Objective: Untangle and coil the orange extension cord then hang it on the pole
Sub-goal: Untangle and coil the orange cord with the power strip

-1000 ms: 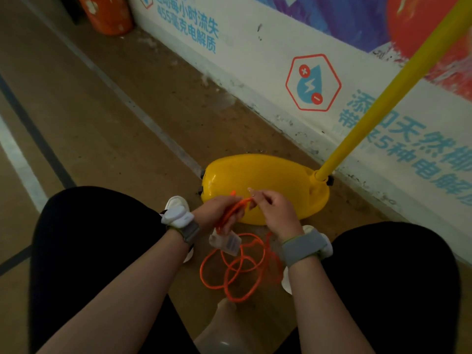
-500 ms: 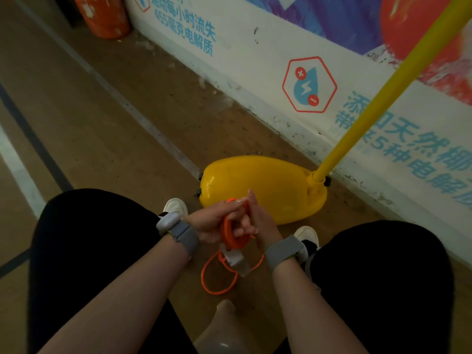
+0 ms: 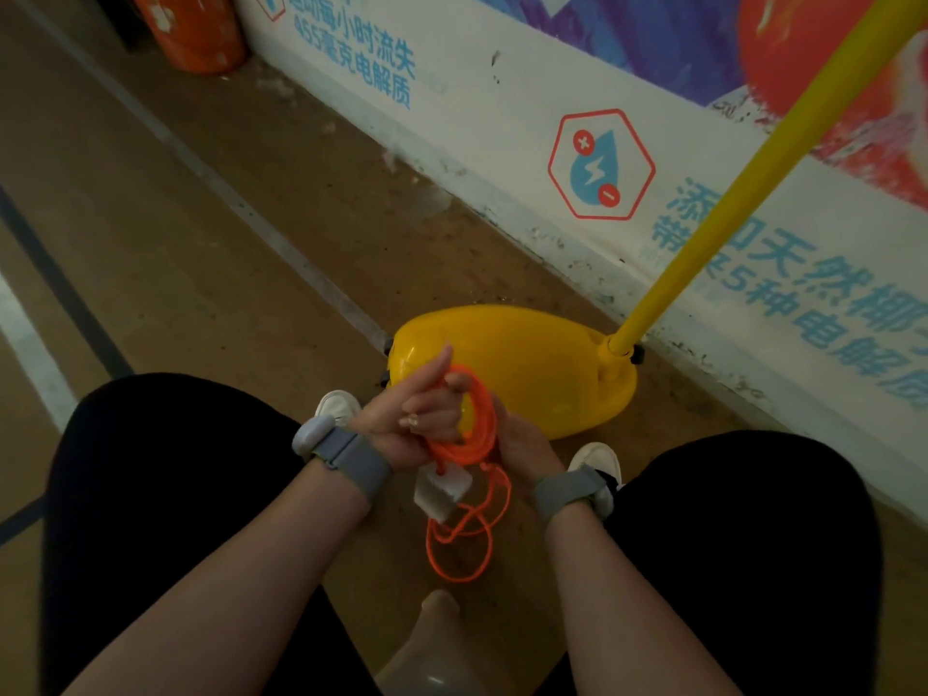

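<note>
Left hand raised between the knees, fingers curled shut around several loops of the orange extension cord. Right hand sits just behind the coil, touching it; grip not visible, cannot tell if closed. Rest of cord hangs below the hands in loose loops reaching the floor, approx. midway between the two shoes. White tag dangles from the cord under the left hand; any print unreadable.

Clearance: yellow base directly ahead of the hands, pole rising from its right end, tilted up-right. Base sits near the wall. Open floor to the left, w/ painted lines running diagonally.

Markings: wall carries blue Chinese text incl. "455" and "5", plus red hexagon emblem w/ blue drop, lightning bolt, +/- signs.
</note>
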Available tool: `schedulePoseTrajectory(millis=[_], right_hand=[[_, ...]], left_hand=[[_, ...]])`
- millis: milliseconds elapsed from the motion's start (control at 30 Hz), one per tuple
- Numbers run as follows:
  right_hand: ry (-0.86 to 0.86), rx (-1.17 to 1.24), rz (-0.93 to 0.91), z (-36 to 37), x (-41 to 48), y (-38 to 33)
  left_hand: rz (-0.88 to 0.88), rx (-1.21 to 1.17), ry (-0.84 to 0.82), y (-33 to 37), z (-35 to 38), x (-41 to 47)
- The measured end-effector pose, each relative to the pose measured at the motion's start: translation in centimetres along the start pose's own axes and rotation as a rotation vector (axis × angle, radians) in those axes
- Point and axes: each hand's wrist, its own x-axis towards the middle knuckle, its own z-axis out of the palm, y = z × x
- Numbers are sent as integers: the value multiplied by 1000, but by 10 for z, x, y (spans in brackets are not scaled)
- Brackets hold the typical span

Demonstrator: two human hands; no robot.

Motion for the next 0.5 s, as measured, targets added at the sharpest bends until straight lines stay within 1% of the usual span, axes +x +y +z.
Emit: schedulePoseTrajectory(millis=[67, 167, 233, 300, 333, 367, 400, 433, 467, 500], right_hand=[[31, -31, -10, 7, 3, 11], [29, -132, 7, 16, 9, 8], [13, -304, 33, 12, 10, 11], [-31, -543, 86, 7, 7, 21], [-46, -626, 115, 6, 4, 27], [-57, -645, 137, 6, 2, 33], [-76, -638, 134, 10, -1, 34], [-91, -642, 119, 15, -4, 32], [-92, -663, 64, 20, -8, 26], [-75, -696, -15, 25, -11, 20]], left_hand=[[74, -159, -50, 12, -3, 0], [202, -231, -32, 14, -9, 0], [302, -241, -5, 12, -11, 2], [420, -220, 53, 18, -12, -1], [478, -229, 74, 24, -13, -4], [542, -259, 92, 31, -12, -5], [620, -277, 142, 37, -10, -8], [697, -263, 243, 42, -10, -10], [768, -196, 402, 45, -11, -10], [826, -67, 590, 44, -14, -7]])
